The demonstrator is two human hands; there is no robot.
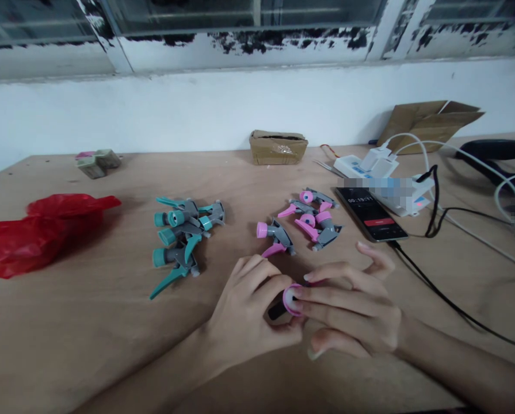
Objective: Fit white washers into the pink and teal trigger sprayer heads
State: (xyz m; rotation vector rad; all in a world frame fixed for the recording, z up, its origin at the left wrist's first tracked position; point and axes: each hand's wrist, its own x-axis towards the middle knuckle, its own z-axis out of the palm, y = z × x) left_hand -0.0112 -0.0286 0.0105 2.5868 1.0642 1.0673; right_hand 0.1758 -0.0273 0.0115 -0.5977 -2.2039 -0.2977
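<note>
The pink cap point(286, 306) sits between the two hands over the bench point(88, 328), its pale insert point(289, 298) facing the right hand. The left hand's point(252, 307) fingers are clamped around the cap, most of the piece hidden; too slack a squeeze could let it twist. The right hand's point(356, 310) fingers are spread, tips against the insert and thumb apart, so an off-centre push might tilt it or knock it loose. A dropped part could get lost among the pink sprayer heads point(325, 234) just beyond. Farther right, a forearm catching the black cable point(432, 292) could drag the phone point(369, 214).
</note>
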